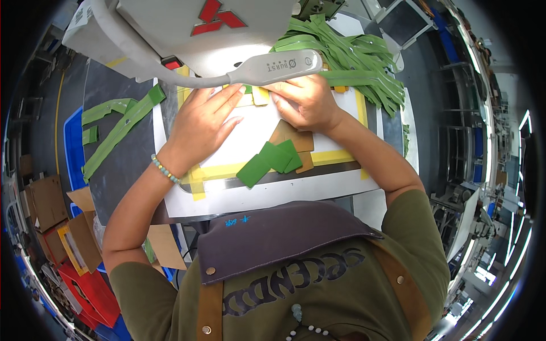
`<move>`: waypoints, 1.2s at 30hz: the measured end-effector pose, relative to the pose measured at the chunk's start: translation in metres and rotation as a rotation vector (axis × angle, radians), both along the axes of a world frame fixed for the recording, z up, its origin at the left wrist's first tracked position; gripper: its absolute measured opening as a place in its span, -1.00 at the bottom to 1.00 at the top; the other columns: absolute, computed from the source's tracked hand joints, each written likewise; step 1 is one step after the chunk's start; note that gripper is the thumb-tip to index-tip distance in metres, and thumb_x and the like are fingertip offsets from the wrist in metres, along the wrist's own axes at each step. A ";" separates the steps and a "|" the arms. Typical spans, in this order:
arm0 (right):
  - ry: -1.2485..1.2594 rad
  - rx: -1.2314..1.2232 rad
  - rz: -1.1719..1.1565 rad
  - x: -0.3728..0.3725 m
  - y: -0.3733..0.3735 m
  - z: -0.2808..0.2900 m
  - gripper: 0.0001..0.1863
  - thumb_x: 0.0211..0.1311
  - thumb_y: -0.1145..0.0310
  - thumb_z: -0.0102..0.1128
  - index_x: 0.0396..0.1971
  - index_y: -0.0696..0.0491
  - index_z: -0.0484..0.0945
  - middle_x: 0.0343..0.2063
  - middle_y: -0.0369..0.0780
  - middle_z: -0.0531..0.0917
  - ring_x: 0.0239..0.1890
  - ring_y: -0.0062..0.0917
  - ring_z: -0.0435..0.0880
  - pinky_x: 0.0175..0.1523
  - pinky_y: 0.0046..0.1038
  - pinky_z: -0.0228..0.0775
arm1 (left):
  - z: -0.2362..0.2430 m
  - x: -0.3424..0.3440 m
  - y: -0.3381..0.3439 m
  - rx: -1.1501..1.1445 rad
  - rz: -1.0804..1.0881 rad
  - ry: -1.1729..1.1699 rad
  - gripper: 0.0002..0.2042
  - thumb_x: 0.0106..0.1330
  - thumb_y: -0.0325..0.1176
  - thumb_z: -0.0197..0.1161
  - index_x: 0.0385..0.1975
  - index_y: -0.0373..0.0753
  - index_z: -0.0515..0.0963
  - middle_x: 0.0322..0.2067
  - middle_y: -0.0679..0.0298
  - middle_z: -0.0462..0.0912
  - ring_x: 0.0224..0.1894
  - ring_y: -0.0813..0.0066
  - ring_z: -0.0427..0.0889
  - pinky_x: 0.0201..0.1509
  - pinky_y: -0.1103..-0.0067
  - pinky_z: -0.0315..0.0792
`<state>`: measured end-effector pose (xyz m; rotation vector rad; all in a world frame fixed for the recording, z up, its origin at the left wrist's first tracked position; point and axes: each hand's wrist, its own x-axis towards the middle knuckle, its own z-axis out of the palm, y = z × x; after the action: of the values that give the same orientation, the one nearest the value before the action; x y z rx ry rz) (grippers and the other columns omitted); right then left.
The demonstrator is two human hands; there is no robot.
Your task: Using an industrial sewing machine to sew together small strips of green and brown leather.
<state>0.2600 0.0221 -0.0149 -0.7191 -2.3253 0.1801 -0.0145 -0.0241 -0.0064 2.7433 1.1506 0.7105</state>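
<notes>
1. Two hands meet just below the grey lamp head (276, 66): left hand (206, 118) from about 7 o'clock, right hand (310, 103) from about 4.
2. Small green piece (248, 89) lies in the gap between them, at 1 o'clock of the left palm and 10 of the right. Left fingertips are nearer, right at its edge; contact can't be confirmed. Its long axis can't be read (lamp head and fingers cover much of it).
3. Yellow piece (261, 96) sits at about 4 o'clock of the green one, nearer the right fingertips.
4. Left hand: fingers extended and close together, thumb apart, no grasp seen. Right hand: fingers curled, thumb bent inward; cannot tell whether anything is pinched.
5. Overlapping green patches (254, 170) lie near 6 o'clock of the gap, on the white sheet (227, 149). Lower-left patch runs roughly 7 to 1 o'clock. Right hand looks nearer the group, with brown pieces (294, 136) partly between.
6. Green strap pile (361, 59): 1 to 2 o'clock of the right hand. Loose green strap (122, 134): 8 to 9 o'clock of the left hand, on the dark surface (133, 182), long axis between 7 and 1 (slightly clockwise).
</notes>
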 end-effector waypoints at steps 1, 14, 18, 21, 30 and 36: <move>-0.001 -0.001 0.007 -0.001 0.000 0.001 -0.65 0.05 0.45 0.32 -0.10 0.04 0.79 -0.03 -0.23 0.76 -0.05 -0.28 0.71 0.03 -0.26 0.59 | 0.000 0.001 0.001 0.051 -0.011 0.024 -0.53 0.30 -0.31 0.43 0.20 -0.35 0.64 0.20 0.13 0.69 0.26 0.07 0.54 0.36 0.24 0.45; -0.027 0.075 0.015 -0.006 -0.001 0.000 -0.69 0.11 0.20 0.55 -0.18 0.01 0.78 -0.16 -0.26 0.78 -0.15 -0.32 0.72 0.00 -0.30 0.56 | -0.008 0.003 0.007 0.103 0.016 -0.055 -0.67 0.32 -0.34 0.41 0.01 -0.39 0.70 0.01 0.18 0.74 0.10 0.24 0.61 0.22 0.36 0.54; 0.043 0.104 -0.061 -0.004 0.002 -0.002 -0.66 0.06 0.12 0.63 -0.28 0.03 0.76 -0.29 -0.26 0.78 -0.27 -0.32 0.73 -0.13 -0.36 0.58 | -0.011 -0.001 0.005 0.118 0.041 -0.072 -0.63 0.29 -0.35 0.43 0.06 -0.37 0.69 0.06 0.16 0.72 0.10 0.23 0.62 0.20 0.37 0.57; 0.032 0.095 -0.058 -0.004 0.005 0.003 -0.63 0.05 0.09 0.63 -0.32 0.05 0.74 -0.32 -0.24 0.78 -0.29 -0.30 0.74 -0.15 -0.32 0.59 | -0.009 0.000 0.002 0.201 0.019 -0.072 -0.60 0.29 -0.32 0.43 0.09 -0.35 0.68 0.09 0.15 0.70 0.12 0.22 0.61 0.23 0.34 0.55; 0.009 0.040 -0.036 -0.003 0.003 0.004 -0.58 0.01 0.03 0.64 -0.36 0.07 0.75 -0.36 -0.21 0.77 -0.29 -0.26 0.76 -0.14 -0.26 0.61 | -0.004 0.008 0.005 0.074 0.003 0.009 -0.58 0.36 -0.19 0.40 0.09 -0.35 0.68 0.08 0.17 0.69 0.26 0.18 0.52 0.43 0.26 0.34; -0.005 0.078 -0.020 -0.005 -0.002 0.016 -0.57 0.04 0.06 0.62 -0.23 0.08 0.77 -0.22 -0.22 0.79 -0.14 -0.25 0.76 -0.02 -0.26 0.60 | -0.005 0.008 0.005 0.127 0.004 0.064 -0.59 0.34 -0.19 0.41 0.06 -0.36 0.68 0.07 0.20 0.69 0.20 0.20 0.54 0.35 0.28 0.38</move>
<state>0.2547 0.0204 0.0008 -0.7043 -2.3155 0.0787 -0.0069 -0.0192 -0.0114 2.8889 1.1619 0.7255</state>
